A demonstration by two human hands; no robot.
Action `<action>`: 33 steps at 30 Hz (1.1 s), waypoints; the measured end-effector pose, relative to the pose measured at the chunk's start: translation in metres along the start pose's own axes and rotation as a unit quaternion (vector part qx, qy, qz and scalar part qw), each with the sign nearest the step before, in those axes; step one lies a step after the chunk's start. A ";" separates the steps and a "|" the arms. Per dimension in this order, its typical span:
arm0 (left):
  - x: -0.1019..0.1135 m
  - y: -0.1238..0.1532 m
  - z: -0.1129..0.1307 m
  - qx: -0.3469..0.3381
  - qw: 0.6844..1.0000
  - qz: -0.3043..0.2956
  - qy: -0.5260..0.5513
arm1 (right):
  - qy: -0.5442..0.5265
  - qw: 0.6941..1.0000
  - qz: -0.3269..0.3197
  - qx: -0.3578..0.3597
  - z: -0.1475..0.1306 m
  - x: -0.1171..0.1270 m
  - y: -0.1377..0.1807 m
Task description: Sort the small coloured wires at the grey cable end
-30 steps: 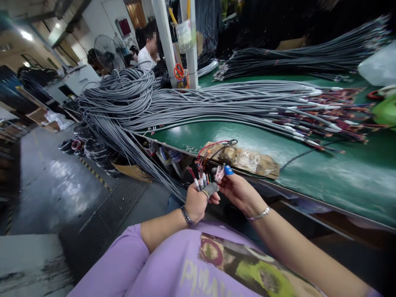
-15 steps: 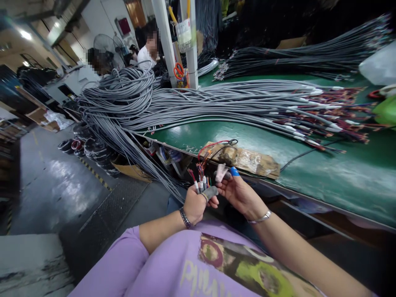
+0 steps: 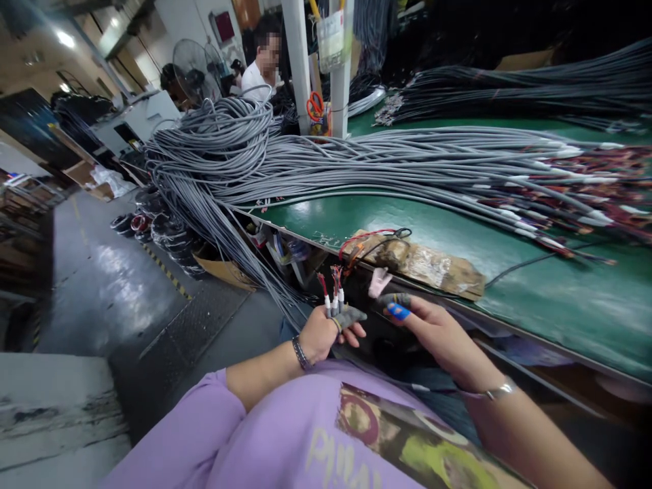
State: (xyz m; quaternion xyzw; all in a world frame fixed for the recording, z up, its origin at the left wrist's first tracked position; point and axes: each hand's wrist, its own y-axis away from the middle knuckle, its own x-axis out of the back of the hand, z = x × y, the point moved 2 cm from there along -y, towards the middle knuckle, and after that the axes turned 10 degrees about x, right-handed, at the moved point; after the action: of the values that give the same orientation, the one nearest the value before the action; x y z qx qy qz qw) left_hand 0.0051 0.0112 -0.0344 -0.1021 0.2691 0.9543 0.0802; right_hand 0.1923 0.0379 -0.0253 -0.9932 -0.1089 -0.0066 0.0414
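My left hand [image 3: 320, 333] is closed around several grey cables [image 3: 335, 304]. Their white-banded ends point upward with bare reddish wires fanning out. A grey cover sits on its thumb. To the right, my right hand [image 3: 428, 322] is apart from it, thumb and forefinger close together. That hand has blue tape on the thumb and a grey finger cover; whatever is between the fingertips, if anything, is hidden. Just beyond the fingertips is a pale pink clip-like piece [image 3: 379, 282] by the bench edge. A thin cable with a white band [image 3: 420, 388] crosses my lap below the right hand.
A large bundle of grey cables [image 3: 356, 159] lies along the green bench [image 3: 534, 326], stripped ends to the right. Nearer the edge is a taped cardboard piece [image 3: 432, 265] with red and black leads. Darker cables [image 3: 483, 92] lie behind. A co-worker [image 3: 259, 71] sits beyond.
My right hand has moved right, away from my left hand and the pale pink piece. A white-banded cable now shows across my lap. The view has shifted slightly left.
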 end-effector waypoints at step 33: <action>0.005 0.016 0.011 -0.120 0.991 -0.033 -0.045 | -0.089 0.987 -0.130 -0.014 0.004 -0.063 0.022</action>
State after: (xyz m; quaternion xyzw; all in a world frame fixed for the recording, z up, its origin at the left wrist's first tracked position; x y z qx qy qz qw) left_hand -0.0048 0.0037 -0.0184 -0.0765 0.1456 0.9802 0.1104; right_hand 0.1354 0.0030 -0.0322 -0.9677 -0.2401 0.0748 0.0166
